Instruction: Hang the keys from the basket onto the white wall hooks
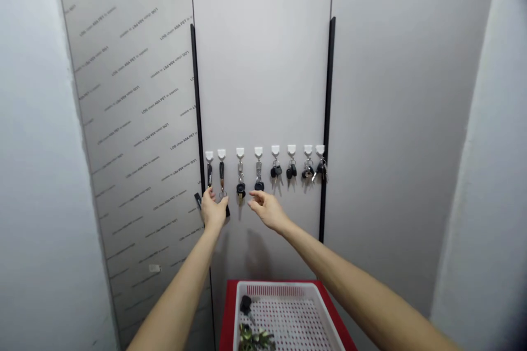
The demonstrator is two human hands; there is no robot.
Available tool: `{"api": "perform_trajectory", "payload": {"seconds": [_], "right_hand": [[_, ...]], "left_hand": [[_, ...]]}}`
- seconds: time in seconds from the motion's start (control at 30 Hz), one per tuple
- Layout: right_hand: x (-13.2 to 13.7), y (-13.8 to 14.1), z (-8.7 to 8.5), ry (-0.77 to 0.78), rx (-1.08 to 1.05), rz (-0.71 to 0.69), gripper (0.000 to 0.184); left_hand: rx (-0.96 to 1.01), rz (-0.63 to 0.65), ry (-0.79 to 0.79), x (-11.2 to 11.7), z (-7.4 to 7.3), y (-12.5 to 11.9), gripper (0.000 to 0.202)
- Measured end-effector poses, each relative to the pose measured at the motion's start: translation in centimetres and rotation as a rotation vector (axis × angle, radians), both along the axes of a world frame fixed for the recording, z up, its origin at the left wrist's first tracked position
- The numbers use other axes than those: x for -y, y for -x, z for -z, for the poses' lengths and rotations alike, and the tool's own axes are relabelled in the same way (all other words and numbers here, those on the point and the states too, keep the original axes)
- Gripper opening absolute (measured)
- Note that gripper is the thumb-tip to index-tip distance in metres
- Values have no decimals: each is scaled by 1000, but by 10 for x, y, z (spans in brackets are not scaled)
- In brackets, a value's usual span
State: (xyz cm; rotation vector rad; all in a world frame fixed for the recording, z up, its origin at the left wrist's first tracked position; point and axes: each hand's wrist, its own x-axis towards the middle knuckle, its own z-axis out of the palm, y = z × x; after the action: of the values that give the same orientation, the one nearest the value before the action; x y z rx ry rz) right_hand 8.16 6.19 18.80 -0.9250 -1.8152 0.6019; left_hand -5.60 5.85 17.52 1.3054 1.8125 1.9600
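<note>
My left hand (214,213) is raised at the two leftmost key holders, thumb and fingers apart. Its fingertips are at the lower end of a black strap (209,174); whether they touch it I cannot tell. Beside the thumb hangs a black and brown strap (222,173) with a ring, and a dark flat piece (228,211) shows past the hand. My right hand (268,211) has its thumb and forefinger parted, just below a black-headed key (259,186) on a metal clip. Between the hands hangs another key bunch (241,191).
White hooks (291,149) run in a row across the grey panel, with more key bunches (292,171) to the right. Black vertical handles (329,93) flank the panel. Below, a white basket (284,289) on a red stand (231,296) contains a black key (246,304) and a green plant-like item (257,338).
</note>
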Motion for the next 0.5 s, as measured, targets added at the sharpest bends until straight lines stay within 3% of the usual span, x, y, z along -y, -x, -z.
{"api": "perform_trajectory", "payload": {"seconds": [0.1, 0.2, 0.3, 0.37, 0.43, 0.5], "right_hand": [[-35, 25, -6, -78, -8, 193, 35], [-60, 48, -10, -129, 34, 364, 32], [-71, 58, -9, -142, 84, 441, 16], [-72, 56, -10, -156, 69, 440, 21], [-70, 49, -19, -207, -2, 416, 25], [-68, 43, -36, -278, -88, 390, 25]], "left_hand": [[-126, -257, 123, -21, 1, 11, 60], [-209, -357, 238, -39, 6, 6, 68], [-300, -326, 244, -51, 12, 5, 52], [-290, -245, 230, -52, 9, 12, 36], [-258, -170, 166, -49, -5, 24, 24], [-238, -121, 53, -43, -32, 36, 17]]}}
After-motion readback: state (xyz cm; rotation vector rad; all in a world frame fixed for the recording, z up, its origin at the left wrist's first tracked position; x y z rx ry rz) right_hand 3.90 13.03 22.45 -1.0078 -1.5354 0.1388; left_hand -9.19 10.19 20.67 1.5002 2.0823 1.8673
